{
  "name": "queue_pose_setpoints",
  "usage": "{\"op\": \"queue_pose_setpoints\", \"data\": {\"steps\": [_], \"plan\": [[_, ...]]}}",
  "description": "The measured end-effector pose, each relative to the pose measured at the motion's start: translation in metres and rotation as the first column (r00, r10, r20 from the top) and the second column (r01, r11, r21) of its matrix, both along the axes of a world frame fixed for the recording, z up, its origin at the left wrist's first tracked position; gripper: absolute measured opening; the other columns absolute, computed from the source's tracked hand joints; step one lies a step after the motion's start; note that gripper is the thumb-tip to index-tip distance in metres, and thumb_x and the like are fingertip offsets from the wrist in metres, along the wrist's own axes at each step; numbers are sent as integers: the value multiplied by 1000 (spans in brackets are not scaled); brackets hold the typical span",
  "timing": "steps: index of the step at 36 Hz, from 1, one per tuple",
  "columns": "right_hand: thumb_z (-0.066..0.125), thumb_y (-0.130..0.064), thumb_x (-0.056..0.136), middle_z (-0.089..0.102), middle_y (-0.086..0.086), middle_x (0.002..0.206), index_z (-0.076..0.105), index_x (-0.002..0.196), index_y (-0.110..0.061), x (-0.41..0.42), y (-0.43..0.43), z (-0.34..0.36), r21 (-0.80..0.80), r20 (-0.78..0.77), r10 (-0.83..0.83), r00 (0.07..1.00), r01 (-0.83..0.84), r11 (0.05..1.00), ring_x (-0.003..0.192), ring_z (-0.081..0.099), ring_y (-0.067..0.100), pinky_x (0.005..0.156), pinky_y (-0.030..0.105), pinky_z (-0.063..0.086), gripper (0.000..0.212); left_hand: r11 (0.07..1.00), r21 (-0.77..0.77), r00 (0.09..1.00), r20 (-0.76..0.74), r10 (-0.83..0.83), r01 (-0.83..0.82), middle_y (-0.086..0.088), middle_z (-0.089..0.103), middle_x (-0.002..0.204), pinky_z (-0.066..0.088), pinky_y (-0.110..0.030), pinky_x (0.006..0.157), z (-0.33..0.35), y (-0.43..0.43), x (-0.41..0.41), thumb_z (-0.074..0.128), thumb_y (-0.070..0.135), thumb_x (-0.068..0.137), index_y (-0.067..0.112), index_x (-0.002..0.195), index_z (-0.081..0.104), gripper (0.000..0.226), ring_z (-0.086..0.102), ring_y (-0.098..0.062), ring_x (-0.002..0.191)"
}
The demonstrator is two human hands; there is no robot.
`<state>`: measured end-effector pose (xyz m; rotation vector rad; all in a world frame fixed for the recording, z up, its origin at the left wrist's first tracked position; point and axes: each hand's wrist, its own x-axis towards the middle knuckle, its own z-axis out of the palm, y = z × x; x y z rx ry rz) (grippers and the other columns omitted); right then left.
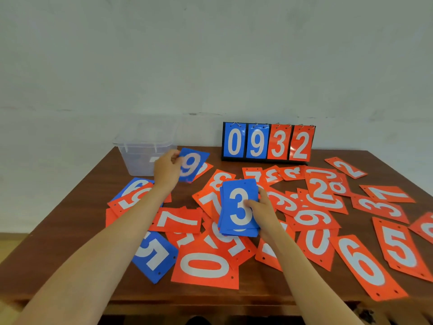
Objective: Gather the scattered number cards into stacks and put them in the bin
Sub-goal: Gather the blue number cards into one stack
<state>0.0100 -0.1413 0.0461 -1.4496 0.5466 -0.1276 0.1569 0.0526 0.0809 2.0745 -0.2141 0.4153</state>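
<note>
Downward view from head height onto a brown wooden desk set against a pale wall. Left hand stretched out toward the far left corner, thumb and fingers pinching a single blue 9 card, apparently lifted off the surface just beside a clear plastic bin. Right hand nearer the middle of the desk, gripping a small blue stack by its right side, a white 3 on top, held over the litter of cards. Bin standing at the far left corner, contents unreadable through the cloudy wall, only a pale smudge inside. Along the far edge, to the right of the bin, an upright scoreboard stand reading 0 9 3 2, two blue panels and two orange. Across the rest, scattered orange cards overlapping at all angles from the middle to the right edge, among them a 0 near the front edge and a 6 and a 5 toward the near right corner. A blue 5 card lying loose near the front left, and another blue card half buried under orange ones by the left edge. Judged an early stage: blue gathering partly done, at least two blue cards left on the surface, no orange stack begun, nothing seen placed in the bin.
</note>
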Motion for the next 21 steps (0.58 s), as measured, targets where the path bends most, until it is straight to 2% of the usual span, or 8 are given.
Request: {"op": "queue_pose_setpoints", "data": {"steps": [3, 5, 7, 10, 12, 13, 16, 21], "plan": [[54, -7, 93, 59, -4, 97, 39, 130, -24, -9, 3, 6, 28, 16, 7, 1000, -7, 1000, 81, 65, 16, 56, 28, 55, 44, 995, 3, 990, 99, -101, 102, -12, 66, 110, 41, -1, 72, 14, -3, -22, 46, 5, 95, 2, 110, 63, 23, 60, -19, 103], [55, -6, 92, 60, -3, 98, 39, 130, -23, -15, 5, 9, 39, 21, 6, 1000, -7, 999, 82, 65, 18, 58, 30, 56, 44, 984, -4, 975, 133, -178, 181, -10, 67, 105, 37, 6, 68, 16, -6, -39, 42, 3, 95, 3, 103, 66, 25, 59, -13, 97], [54, -7, 93, 61, -1, 100, 40, 130, -22, -20, 8, 11, 42, 33, 3, 999, -5, 999, 83, 66, 18, 59, 31, 56, 43, 967, -72, 967, 100, -235, 243, -5, 66, 102, 37, 5, 69, 15, -8, -57, 40, 3, 95, 5, 98, 67, 27, 56, -8, 96], [54, -10, 94, 62, 1, 105, 40, 133, -22, -29, 11, 14, 45, 33, -2, 999, 0, 999, 85, 66, 20, 60, 32, 56, 43, 916, -202, 938, 46, -344, 346, 5, 64, 93, 43, -5, 76, 11, -10, -85, 39, 4, 96, 9, 91, 66, 29, 55, -5, 95], [52, -12, 95, 62, 3, 109, 39, 134, -22, -36, 11, 17, 64, 43, 5, 999, -8, 998, 86, 67, 21, 60, 33, 56, 43, 878, -265, 913, 20, -407, 398, 4, 65, 95, 46, -14, 79, 7, -10, -101, 43, 8, 96, 11, 89, 67, 26, 57, -3, 96], [51, -12, 95, 62, 4, 110, 38, 135, -23, -39, 11, 18, 73, 45, 6, 999, -9, 997, 86, 67, 22, 61, 34, 56, 43, 869, -274, 904, 5, -427, 411, 3, 66, 97, 46, -13, 77, 6, -9, -109, 46, 12, 96, 11, 91, 68, 23, 58, -1, 95], [49, -14, 97, 64, 2, 105, 38, 136, -24, -48, 11, 22, 95, 57, -1, 998, -5, 995, 86, 68, 22, 67, 38, 58, 42, 848, -292, 883, -26, -469, 442, 2, 67, 98, 46, -4, 73, 0, -5, -128, 56, 16, 92, 10, 97, 68, 14, 60, 5, 91], [43, -18, 99, 64, 5, 108, 41, 134, -22, -59, 17, 25, 145, 107, -30, 994, 14, 989, 86, 68, 24, 72, 41, 57, 36, 841, -143, 841, -79, -535, 521, 10, 65, 100, 49, -11, 84, -15, 0, -152, 65, 8, 86, 17, 97, 65, 15, 60, 2, 99]]}}
